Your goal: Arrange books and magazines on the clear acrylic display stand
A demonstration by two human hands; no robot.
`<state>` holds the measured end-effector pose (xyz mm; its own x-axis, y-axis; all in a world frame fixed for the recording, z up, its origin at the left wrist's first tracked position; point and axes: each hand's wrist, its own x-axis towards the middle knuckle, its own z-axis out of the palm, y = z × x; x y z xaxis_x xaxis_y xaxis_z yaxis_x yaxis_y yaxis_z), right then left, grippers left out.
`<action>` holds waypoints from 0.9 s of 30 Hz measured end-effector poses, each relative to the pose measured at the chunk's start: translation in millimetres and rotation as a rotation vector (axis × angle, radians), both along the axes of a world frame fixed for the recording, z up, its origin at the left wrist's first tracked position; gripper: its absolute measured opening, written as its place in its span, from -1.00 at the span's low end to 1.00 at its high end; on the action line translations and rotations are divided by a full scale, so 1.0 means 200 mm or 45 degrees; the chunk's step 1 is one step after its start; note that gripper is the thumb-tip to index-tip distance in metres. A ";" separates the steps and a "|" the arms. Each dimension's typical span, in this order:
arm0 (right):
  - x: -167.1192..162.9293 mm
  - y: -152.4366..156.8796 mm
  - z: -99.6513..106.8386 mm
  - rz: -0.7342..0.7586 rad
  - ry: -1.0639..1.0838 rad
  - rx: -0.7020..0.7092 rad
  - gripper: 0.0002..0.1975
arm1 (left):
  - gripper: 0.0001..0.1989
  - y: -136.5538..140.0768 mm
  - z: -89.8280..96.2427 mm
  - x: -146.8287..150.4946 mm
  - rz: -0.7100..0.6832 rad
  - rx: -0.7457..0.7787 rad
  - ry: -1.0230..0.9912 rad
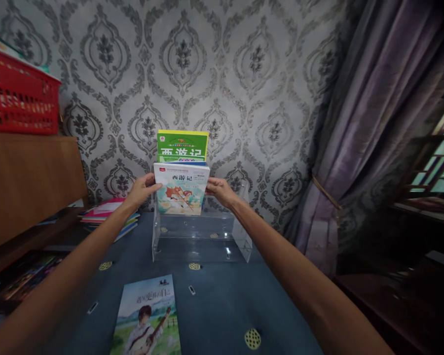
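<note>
A white picture book (pixel 181 190) with a cartoon cover stands upright in a tier of a clear acrylic stepped rack (pixel 203 236). My left hand (pixel 142 190) grips its left edge and my right hand (pixel 220 191) grips its right edge. Behind it, one tier higher, stands a green and yellow book (pixel 182 145). The rack's lower front tiers hold no books. On the blue tablecloth in front lies a flat book (pixel 148 318) showing a figure with a guitar.
A stack of colourful books (pixel 109 214) lies left of the rack. A red plastic basket (pixel 20 96) sits on a wooden cabinet (pixel 29 182) at far left. Patterned wallpaper is behind; a purple curtain (pixel 358 148) hangs at right.
</note>
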<state>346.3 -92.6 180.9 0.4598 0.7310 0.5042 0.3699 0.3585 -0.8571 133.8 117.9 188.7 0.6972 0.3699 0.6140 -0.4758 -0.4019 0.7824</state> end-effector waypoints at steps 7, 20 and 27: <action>0.00 0.01 -0.03 -0.039 0.023 0.115 -0.59 | -0.45 0.00 -0.01 -0.01 -0.023 -0.011 0.019; 0.03 0.09 -0.05 0.068 0.081 -0.030 -0.58 | -0.40 -0.01 -0.02 -0.02 0.043 -0.028 0.145; 0.03 0.13 -0.09 0.108 0.130 -0.074 -0.54 | -0.36 -0.02 -0.04 0.00 0.043 -0.046 0.109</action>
<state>352.9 -66.8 162.5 0.4423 0.7957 0.4138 0.2500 0.3337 -0.9089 133.0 114.5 179.9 0.7335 0.4147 0.5385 -0.3930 -0.3877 0.8338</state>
